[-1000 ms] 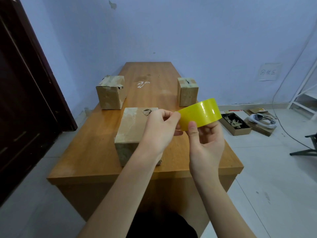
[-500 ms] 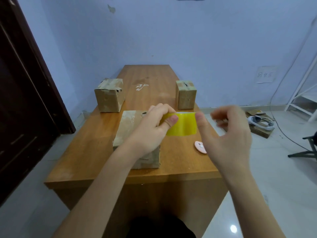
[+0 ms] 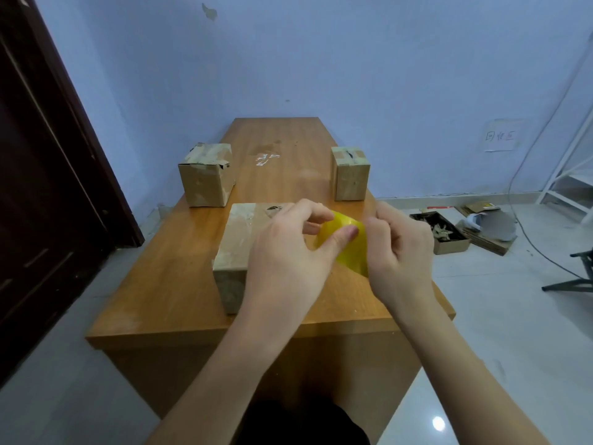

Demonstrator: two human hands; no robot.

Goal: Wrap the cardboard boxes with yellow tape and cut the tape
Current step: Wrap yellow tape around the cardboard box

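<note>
Taping not yet begun
Both hands, left (image 3: 285, 252) and right (image 3: 398, 248), pinch the tape roll (image 3: 348, 244) above the near box (image 3: 237, 248); no yellow shows on any of the three boxes.

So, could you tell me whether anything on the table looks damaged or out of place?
The far-left cardboard box has a torn, ragged top edge with old tape peeling. A crumpled scrap of clear tape lies loose on the table between the two far boxes.
</note>
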